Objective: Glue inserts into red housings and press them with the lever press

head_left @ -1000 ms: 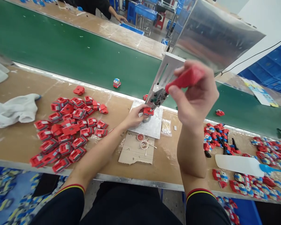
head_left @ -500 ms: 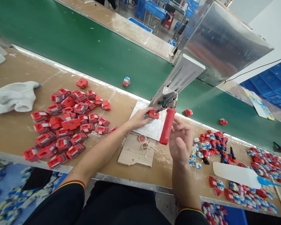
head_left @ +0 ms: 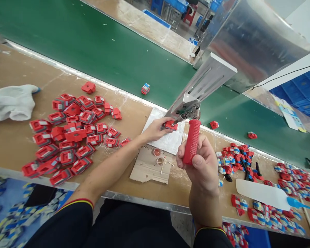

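Your right hand (head_left: 204, 168) has its fingers curled tight round the red handle (head_left: 192, 142) of the press (head_left: 188, 108). Your left hand (head_left: 155, 129) pinches a small red part (head_left: 170, 125) under the press tip, on the white pad (head_left: 167, 137). A red parts pile (head_left: 72, 132) lies to the left.

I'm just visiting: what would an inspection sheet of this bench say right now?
Surface: brown bench beside a green conveyor belt.
Job's things: red part under the press; red lever handle.
Clutter: pile of red parts, white cloth, cardboard scrap, mixed coloured parts, white scoop.
Fingers: left hand holds the red part; right hand grips the handle.
Cables: black cable on the wall.
Surroundings: metal housing, blue crates.
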`<state>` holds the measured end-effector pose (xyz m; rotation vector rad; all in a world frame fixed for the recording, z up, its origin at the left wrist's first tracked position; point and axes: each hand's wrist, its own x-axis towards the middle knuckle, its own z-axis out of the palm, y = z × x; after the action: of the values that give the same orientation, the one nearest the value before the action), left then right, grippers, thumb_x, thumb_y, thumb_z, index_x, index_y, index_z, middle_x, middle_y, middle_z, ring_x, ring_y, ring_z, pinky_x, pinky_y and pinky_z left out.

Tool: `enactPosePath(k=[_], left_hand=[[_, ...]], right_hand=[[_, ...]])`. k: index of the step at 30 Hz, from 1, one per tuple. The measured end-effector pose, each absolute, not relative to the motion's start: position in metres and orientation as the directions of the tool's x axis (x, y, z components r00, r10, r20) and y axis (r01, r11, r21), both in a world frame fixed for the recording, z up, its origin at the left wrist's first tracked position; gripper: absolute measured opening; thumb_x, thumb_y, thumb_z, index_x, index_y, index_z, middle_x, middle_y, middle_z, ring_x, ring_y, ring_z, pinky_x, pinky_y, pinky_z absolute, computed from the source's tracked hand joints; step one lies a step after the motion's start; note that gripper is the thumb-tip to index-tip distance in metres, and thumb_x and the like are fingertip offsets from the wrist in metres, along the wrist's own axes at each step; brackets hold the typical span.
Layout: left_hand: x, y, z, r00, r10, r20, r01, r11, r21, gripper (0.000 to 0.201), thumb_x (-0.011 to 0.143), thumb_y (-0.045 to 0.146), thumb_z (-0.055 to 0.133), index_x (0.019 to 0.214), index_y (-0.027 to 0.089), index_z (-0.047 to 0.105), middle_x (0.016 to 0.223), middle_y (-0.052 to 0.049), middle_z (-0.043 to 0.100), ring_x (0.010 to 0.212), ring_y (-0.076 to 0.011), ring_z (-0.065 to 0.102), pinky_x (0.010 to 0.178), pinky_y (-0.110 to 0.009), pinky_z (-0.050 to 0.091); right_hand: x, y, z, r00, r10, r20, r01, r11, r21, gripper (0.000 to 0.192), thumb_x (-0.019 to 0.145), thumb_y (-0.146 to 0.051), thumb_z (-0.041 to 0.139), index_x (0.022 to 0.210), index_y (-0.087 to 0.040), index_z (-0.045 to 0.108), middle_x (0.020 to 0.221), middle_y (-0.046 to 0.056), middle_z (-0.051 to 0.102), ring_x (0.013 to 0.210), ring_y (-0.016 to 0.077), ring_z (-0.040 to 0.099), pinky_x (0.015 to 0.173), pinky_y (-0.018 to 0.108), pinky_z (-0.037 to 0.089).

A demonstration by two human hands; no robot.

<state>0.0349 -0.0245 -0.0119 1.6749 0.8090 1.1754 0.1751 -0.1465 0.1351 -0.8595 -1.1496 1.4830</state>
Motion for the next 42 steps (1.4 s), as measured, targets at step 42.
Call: enactPosePath(k=[42], left_hand=[[0.043,-0.033,-0.012,0.248,0.913,0.324,-0.021,-0.329,0.944,0.041,0.089,0.025,0.077,0.129,0.015,0.068,0.119,-0.009,0.079,0.106,-0.0210,0.073,0.097,-0.032,0.058]], right_hand=[[0.165,-0.149,0.135,-0.134,0.990,0.049,-0.311,0.005,-0.950,0.061,0.076,-0.056,0.092,0.084,-0.028,0.039,0.070,-0.007,0.067,0.044,0.0078,0.052,0.038,0.020,0.044]])
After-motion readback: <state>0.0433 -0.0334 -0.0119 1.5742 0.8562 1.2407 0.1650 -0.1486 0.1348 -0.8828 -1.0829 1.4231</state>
